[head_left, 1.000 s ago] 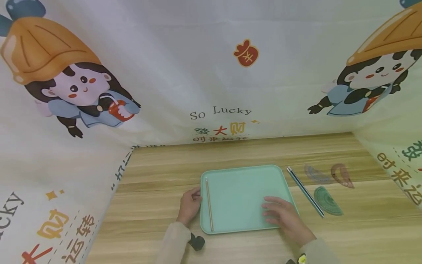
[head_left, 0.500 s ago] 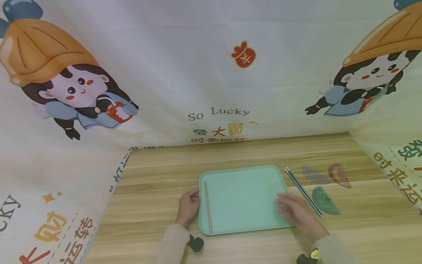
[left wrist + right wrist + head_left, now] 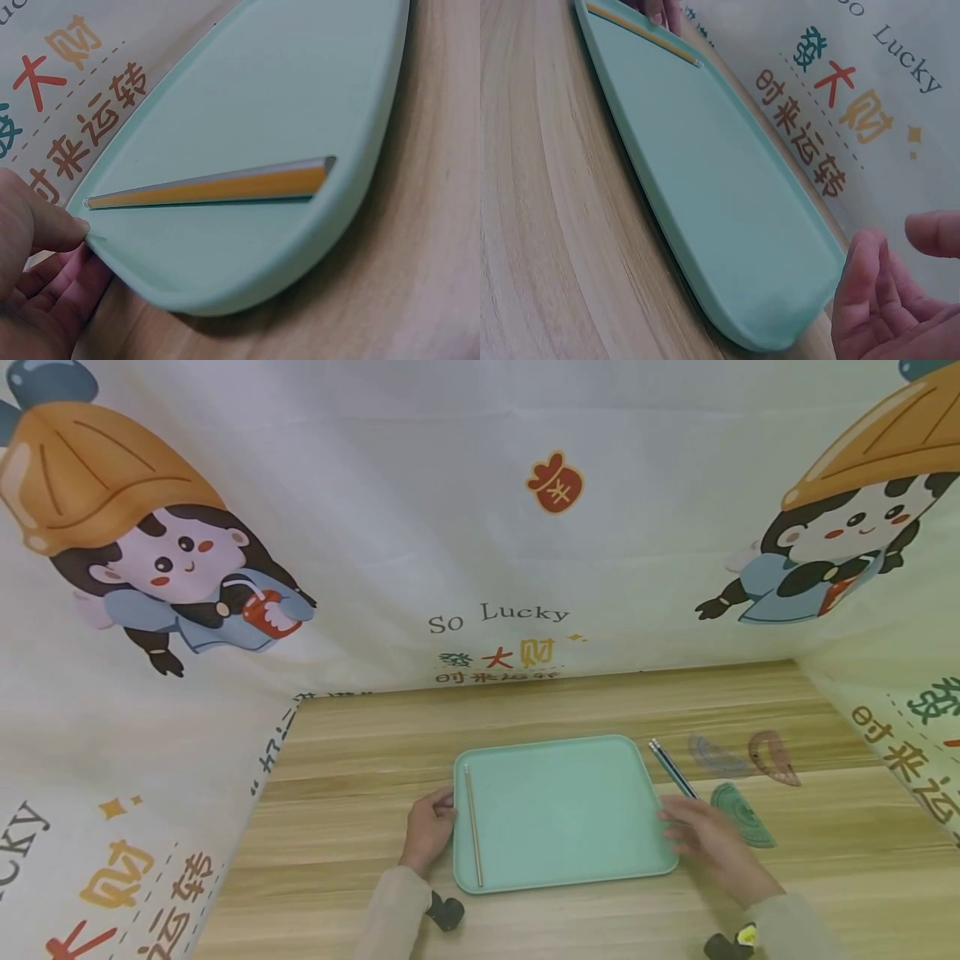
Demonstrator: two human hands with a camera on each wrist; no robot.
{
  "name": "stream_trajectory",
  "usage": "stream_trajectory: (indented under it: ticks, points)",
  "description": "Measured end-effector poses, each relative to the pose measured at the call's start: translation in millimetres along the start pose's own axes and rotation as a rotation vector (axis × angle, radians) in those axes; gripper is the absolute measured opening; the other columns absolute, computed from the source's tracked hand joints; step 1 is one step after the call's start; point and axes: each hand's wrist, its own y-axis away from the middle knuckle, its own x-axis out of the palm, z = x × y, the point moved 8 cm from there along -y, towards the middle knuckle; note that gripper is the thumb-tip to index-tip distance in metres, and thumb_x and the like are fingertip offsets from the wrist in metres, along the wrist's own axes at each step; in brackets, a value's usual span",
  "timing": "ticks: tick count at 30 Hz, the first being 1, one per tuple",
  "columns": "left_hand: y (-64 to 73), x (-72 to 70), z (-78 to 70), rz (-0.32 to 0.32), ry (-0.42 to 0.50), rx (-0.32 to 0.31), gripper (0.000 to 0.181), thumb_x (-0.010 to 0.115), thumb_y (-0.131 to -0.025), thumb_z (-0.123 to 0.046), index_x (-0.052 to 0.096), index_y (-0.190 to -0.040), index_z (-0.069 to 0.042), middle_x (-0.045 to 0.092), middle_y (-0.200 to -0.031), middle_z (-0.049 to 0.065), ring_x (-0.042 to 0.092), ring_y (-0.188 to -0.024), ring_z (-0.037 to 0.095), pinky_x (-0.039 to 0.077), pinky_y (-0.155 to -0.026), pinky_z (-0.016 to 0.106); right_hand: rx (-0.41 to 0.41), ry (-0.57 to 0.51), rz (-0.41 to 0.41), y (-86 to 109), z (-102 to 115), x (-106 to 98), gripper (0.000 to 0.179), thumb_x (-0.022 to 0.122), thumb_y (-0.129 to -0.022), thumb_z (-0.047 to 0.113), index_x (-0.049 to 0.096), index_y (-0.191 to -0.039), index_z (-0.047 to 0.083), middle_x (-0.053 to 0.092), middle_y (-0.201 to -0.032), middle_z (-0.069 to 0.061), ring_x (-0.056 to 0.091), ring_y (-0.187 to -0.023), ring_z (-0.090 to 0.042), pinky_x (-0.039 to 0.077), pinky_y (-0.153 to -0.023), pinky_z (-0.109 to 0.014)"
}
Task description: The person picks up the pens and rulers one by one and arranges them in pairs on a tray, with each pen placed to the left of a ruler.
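A mint-green tray (image 3: pixel 562 818) lies on the wooden table. My left hand (image 3: pixel 430 831) pinches its left rim, thumb (image 3: pixel 56 229) on top and fingers below, as the left wrist view shows. Inside the tray, along its left side, lies a yellow pencil (image 3: pixel 474 827). My right hand (image 3: pixel 712 843) is just past the tray's right edge with fingers loosely bent; in the right wrist view its thumb and fingers (image 3: pixel 862 277) are apart, holding nothing. It partly covers the dark striped pencils (image 3: pixel 672 768) on the table and lies close to a green protractor (image 3: pixel 742 816).
Beyond the green protractor lie a clear bluish protractor (image 3: pixel 716 757) and a pinkish one (image 3: pixel 782 768). A printed white cloth (image 3: pixel 495 552) hangs behind the table and along both sides.
My right hand has moved right, from over the tray past its right edge toward the pencils. The left hand has stayed at the tray's left rim.
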Motion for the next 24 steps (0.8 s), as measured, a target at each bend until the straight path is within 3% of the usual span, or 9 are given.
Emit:
stream_trajectory:
  ticks: [11, 19, 24]
  points:
    - [-2.1, -1.6, -1.8, -0.013, 0.011, 0.01, 0.04, 0.052, -0.088, 0.001, 0.056, -0.128, 0.003, 0.066, -0.105, 0.015, 0.063, -0.098, 0.026, 0.055, -0.086, 0.036, 0.025, 0.027, 0.006, 1.4, -7.4, -25.2, 0.053, 0.05, -0.098, 0.03, 0.039, -0.138, -0.002, 0.061, -0.093, 0.017, 0.057, -0.079, -0.001, 0.052, -0.071, -0.018]
    - [-1.8, -0.6, 1.0, -0.007, 0.015, -0.013, 0.039, 0.052, -0.089, -0.001, 0.057, -0.128, 0.0, 0.066, -0.105, 0.012, 0.063, -0.098, 0.024, 0.055, -0.086, 0.035, -0.011, 0.051, -0.076, 3.2, -4.8, -51.0, 0.054, 0.053, -0.097, 0.026, 0.038, -0.136, -0.008, 0.062, -0.089, 0.016, 0.055, -0.074, 0.001, 0.052, -0.064, -0.014]
    - [-1.5, 0.9, 3.6, 0.004, 0.033, -0.046, 0.039, 0.051, -0.09, -0.001, 0.055, -0.129, -0.001, 0.065, -0.106, 0.011, 0.062, -0.098, 0.022, 0.054, -0.086, 0.034, -0.014, 0.027, -0.104, 4.3, -4.0, -61.9, 0.029, 0.055, -0.095, 0.022, 0.054, -0.12, 0.007, 0.059, -0.09, 0.015, 0.055, -0.076, 0.0, 0.051, -0.066, -0.015]
